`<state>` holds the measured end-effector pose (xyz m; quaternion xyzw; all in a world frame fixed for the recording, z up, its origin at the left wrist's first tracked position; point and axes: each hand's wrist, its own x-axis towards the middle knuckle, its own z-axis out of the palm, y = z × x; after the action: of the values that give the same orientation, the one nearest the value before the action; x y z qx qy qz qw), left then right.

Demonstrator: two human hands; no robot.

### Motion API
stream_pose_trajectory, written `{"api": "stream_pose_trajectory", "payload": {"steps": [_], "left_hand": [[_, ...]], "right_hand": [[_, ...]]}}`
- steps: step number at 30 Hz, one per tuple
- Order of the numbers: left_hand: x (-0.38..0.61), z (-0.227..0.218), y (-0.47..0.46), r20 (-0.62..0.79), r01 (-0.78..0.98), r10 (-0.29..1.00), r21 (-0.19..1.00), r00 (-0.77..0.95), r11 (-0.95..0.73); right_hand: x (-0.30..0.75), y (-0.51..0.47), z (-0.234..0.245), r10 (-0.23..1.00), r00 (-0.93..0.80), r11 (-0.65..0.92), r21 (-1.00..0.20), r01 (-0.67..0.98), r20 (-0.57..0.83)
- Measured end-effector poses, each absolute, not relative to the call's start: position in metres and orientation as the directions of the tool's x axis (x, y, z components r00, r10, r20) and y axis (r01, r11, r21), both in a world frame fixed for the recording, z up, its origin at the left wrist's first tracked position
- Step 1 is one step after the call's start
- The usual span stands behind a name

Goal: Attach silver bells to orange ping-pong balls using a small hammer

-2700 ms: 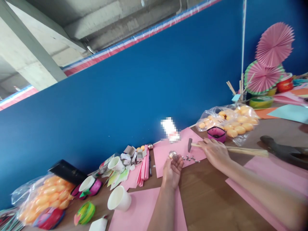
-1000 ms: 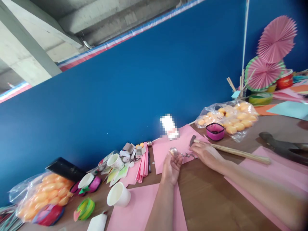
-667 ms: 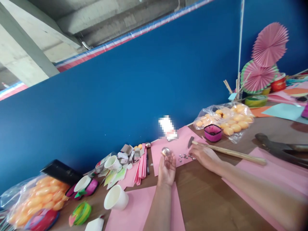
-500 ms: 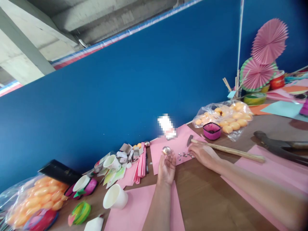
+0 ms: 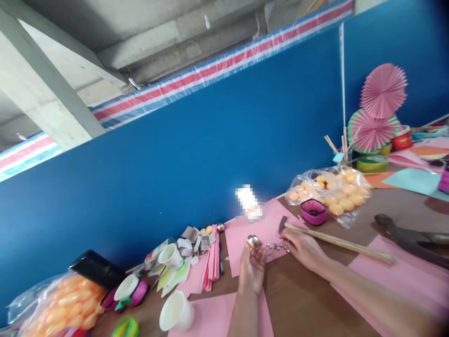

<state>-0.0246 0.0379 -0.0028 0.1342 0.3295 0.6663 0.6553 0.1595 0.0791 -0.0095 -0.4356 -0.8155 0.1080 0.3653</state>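
Observation:
My left hand is palm up with its fingers curled, holding a small ball at the fingertips. Shiny silver bits cover much of the ball, and some orange shows on its side. Just to the right, my right hand reaches palm down, fingers a little apart, beside several small silver gems on a pink paper sheet. No gem can be made out between its fingertips. Behind that hand lies a hammer with a wooden handle.
A bag of orange plastic eggs and a pink box stand at the right. A dark tool lies further right. On the left are a white cup, pink paper strips and another egg bag. A blue wall closes the back.
The view has tilted upward, so everything on the table sits lower. The ball stays in my left hand; my right hand remains by the gems, its fingers slightly shifted.

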Motion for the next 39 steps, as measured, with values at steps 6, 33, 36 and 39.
{"api": "stream_pose_trajectory", "payload": {"steps": [6, 33, 36, 39], "left_hand": [[-0.0232, -0.0016, 0.0323, -0.228, -0.78, 0.969, 0.622, -0.096, 0.069], [-0.0188, -0.0032, 0.03, -0.183, -0.718, 0.977, 0.694, -0.106, 0.052], [-0.018, -0.0021, 0.0307, -0.194, -0.723, 0.974, 0.689, -0.115, 0.052], [-0.0175, -0.0012, 0.031, -0.188, -0.712, 0.976, 0.7, -0.113, 0.052]], "right_hand": [[0.1572, 0.0787, -0.011, 0.797, -0.358, 0.595, -0.529, 0.604, 0.487], [0.1605, 0.0777, -0.0065, 0.809, -0.403, 0.587, -0.556, 0.588, 0.428], [0.1602, 0.079, -0.0076, 0.803, -0.393, 0.594, -0.552, 0.585, 0.448], [0.1602, 0.0817, -0.0115, 0.814, -0.362, 0.577, -0.565, 0.589, 0.454]]}}
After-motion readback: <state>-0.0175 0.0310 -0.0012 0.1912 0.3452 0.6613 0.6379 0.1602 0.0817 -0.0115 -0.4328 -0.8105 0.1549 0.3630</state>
